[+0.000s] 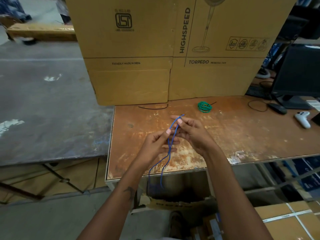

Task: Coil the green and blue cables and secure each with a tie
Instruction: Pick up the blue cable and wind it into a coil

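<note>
A thin blue cable (169,146) runs in two strands between my hands over the worn orange table (242,135). My right hand (192,134) pinches its folded top end, and my left hand (155,146) grips the strands lower down. Both strands hang past the table's front edge. The green cable (204,106) lies coiled at the back of the table with a black tie (212,103) sticking out of it. A second black tie (154,107) lies flat near the box.
A large cardboard fan box (155,49) stands along the back. At the far right are a monitor (297,75), a black mouse (278,108) and a white game controller (302,118). A grey metal table (43,110) adjoins on the left. Cartons sit below.
</note>
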The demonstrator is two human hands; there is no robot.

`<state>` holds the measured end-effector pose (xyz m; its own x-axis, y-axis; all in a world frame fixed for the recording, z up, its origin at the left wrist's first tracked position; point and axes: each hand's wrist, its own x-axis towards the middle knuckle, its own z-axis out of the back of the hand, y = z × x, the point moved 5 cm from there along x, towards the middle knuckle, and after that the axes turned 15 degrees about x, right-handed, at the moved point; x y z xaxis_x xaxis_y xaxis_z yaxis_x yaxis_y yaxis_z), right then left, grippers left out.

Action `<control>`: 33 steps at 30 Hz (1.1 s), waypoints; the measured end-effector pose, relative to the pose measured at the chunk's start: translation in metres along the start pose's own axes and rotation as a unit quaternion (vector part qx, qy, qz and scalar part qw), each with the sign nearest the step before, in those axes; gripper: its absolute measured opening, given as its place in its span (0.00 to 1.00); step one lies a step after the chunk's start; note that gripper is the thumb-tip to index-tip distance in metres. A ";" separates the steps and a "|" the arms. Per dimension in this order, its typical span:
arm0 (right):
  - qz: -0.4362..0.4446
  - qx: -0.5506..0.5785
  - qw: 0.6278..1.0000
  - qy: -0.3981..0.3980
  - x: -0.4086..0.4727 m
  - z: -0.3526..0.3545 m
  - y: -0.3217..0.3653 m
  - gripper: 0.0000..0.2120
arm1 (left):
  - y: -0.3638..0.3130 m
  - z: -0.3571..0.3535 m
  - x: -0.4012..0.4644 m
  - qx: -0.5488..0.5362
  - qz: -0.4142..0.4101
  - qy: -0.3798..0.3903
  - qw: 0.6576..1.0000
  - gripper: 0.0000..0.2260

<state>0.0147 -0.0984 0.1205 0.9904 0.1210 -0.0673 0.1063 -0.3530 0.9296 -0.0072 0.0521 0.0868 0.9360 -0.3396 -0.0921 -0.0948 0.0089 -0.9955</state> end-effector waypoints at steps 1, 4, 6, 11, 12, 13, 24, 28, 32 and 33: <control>0.011 -0.003 1.000 -0.015 0.000 0.001 0.003 0.15 | -0.004 0.001 0.002 0.043 -0.024 -0.023 0.999 0.15; 0.029 -0.024 0.998 -0.046 0.000 0.000 0.007 0.08 | -0.014 -0.002 0.005 0.111 -0.069 -0.090 0.987 0.14; 0.017 -0.043 0.996 -0.078 0.001 0.003 0.010 0.13 | -0.018 0.001 0.005 0.112 -0.078 -0.154 0.979 0.14; -0.110 -0.122 0.986 0.014 -0.021 0.009 0.019 0.22 | -0.026 0.009 0.018 0.061 -0.083 -0.173 0.980 0.14; -0.128 -0.135 0.982 0.031 -0.023 0.010 0.017 0.20 | -0.029 0.007 0.020 0.061 -0.085 -0.151 0.983 0.14; -0.134 -0.138 0.981 0.034 -0.023 0.011 0.015 0.15 | -0.032 0.003 0.020 0.064 -0.088 -0.129 0.986 0.14; -0.094 -0.181 0.963 0.174 -0.020 0.010 0.012 0.15 | -0.042 -0.017 0.036 0.066 -0.062 -0.106 0.990 0.07; -0.080 -0.250 0.948 0.179 -0.013 0.012 0.011 0.16 | -0.032 -0.002 0.053 0.206 0.012 -0.223 0.953 0.22; -0.084 -0.254 0.944 0.191 -0.012 0.020 0.015 0.17 | -0.038 0.003 0.054 0.276 -0.106 -0.239 0.925 0.29; -0.074 -0.234 0.951 0.186 -0.012 0.021 0.016 0.17 | -0.042 0.000 0.054 0.269 -0.151 -0.183 0.934 0.23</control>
<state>0.0068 -0.1253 0.1285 0.8584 0.4881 -0.1576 0.1047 0.1340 0.9854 0.0480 0.0335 0.1239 0.9550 -0.0602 0.2903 0.2839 0.4684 -0.8367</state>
